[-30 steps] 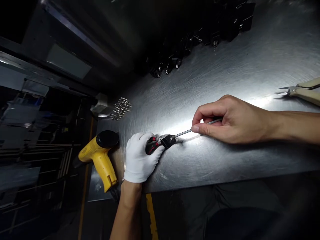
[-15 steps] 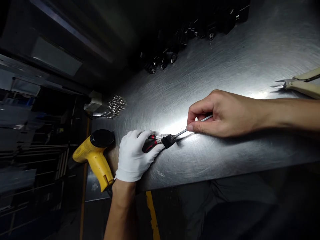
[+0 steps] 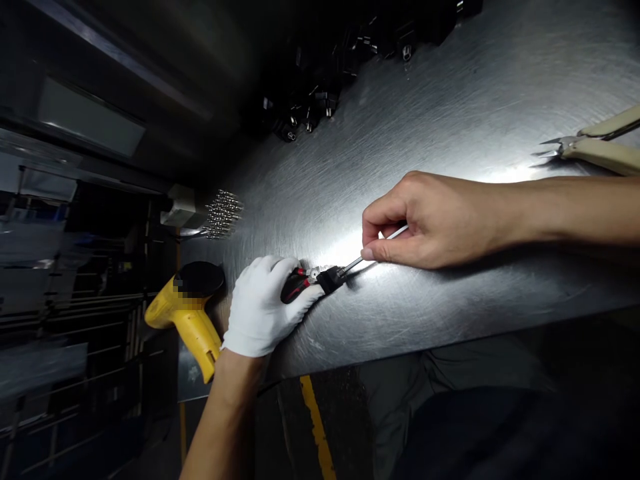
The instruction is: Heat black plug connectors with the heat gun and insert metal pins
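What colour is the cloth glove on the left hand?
Plain white. The white cloth glove shows best in the head view.

With the small block (image 3: 331, 280) as clock centre, above the table (image 3: 430, 120), the left hand (image 3: 257, 307) lies just beside it toward nine o'clock, with the pliers (image 3: 314, 273) in its grip, their nose against the block. From the two o'clock side a thin rod (image 3: 353, 264) meets the block, its other end in the right hand (image 3: 425, 227). Well apart beyond that hand, still toward two, lie the cutters (image 3: 575, 148). A pile of parts (image 3: 325, 103) stretches from twelve to one. Toward ten sits a metal bundle (image 3: 223, 215), with a box (image 3: 180, 205) just behind it. At nine, past the left hand, rests a pistol-grip tool (image 3: 197, 327). The floor stripe (image 3: 317, 427) runs below the table edge at six.
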The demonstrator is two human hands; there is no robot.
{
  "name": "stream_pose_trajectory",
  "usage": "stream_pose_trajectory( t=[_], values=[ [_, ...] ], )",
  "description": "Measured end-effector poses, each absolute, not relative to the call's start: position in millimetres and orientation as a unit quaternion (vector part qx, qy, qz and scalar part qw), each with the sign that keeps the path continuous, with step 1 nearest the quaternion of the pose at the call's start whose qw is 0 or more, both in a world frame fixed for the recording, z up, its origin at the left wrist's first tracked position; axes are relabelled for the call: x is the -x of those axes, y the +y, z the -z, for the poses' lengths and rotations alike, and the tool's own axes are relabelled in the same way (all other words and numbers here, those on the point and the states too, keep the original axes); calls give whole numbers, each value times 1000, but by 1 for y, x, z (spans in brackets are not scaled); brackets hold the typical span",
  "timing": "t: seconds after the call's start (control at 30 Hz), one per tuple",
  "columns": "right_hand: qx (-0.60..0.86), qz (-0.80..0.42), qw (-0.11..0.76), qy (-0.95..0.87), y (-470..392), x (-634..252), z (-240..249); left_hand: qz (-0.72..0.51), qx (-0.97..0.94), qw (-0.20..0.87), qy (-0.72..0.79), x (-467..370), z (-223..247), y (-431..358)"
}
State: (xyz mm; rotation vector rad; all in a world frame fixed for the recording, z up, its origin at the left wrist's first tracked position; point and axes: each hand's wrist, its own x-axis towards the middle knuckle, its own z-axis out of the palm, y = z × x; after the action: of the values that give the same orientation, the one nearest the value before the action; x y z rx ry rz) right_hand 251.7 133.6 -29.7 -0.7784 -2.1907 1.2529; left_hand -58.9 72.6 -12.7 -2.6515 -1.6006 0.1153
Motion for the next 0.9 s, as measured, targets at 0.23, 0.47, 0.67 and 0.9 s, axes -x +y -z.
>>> stream_pose_trajectory(
  t=[0.23,0.47,0.67,0.9],
  values=[
    [290,-438,266,-808,133,-251,31,-59,864,21,-499,58,11,73],
    [299,-410,268,-819,131,-251,32,-90,853,53,-512,49,10,72],
    [322,-374,288,-820,126,-251,33,-134,823,83,-546,36,8,67],
    [356,-379,272,-810,124,-251,31,-156,793,72,-585,19,2,58]
  ],
)
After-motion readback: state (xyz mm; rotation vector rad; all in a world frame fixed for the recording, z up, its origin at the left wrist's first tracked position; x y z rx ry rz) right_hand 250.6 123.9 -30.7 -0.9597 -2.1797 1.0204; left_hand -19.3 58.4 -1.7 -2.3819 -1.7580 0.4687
